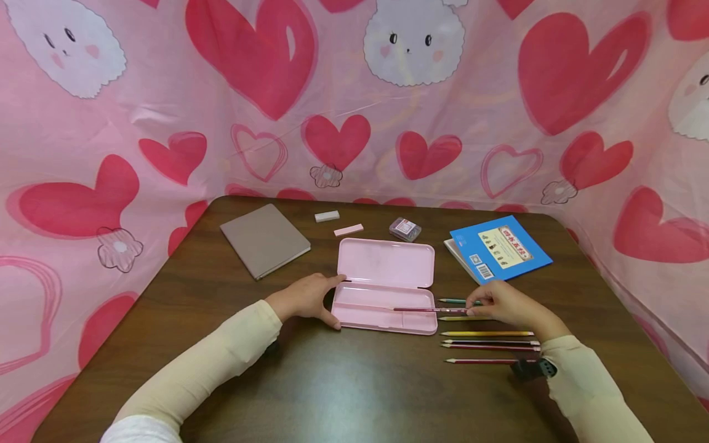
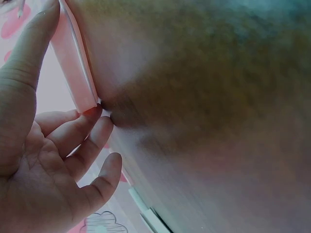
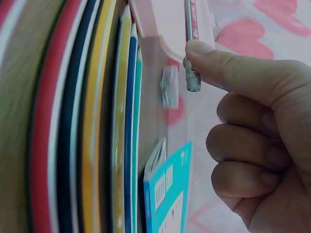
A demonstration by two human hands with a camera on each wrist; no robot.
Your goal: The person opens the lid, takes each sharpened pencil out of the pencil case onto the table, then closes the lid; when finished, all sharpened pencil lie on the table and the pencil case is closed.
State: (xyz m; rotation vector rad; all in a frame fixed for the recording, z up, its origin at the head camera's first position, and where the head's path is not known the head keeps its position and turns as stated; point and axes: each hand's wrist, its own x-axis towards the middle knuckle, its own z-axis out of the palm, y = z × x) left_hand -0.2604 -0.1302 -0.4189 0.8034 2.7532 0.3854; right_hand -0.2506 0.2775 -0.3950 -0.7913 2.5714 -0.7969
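Observation:
A pink pencil case [image 1: 386, 263] lies open on the table, its lid leaning back. My left hand [image 1: 306, 299] holds the case's left end between thumb and fingers; in the left wrist view the thumb [image 2: 24, 63] runs along one side of the pink case [image 2: 73, 63]. Between thumb and index finger, my right hand [image 1: 506, 306] pinches a dark red pencil [image 1: 426, 310] near its eraser end. That pencil's point reaches over the case's tray. Several pencils lie in a row below and beside the right hand, among them a yellow pencil [image 1: 487, 333] and a green pencil [image 1: 456, 301].
Behind the case are a white block [image 1: 327, 216], a pink bar [image 1: 348, 230] and a small clear box [image 1: 405, 229]. A grey-brown notebook [image 1: 266, 240] lies at the left. A blue book [image 1: 501, 249] lies at the right, on another book. Heart-patterned cloth surrounds the table.

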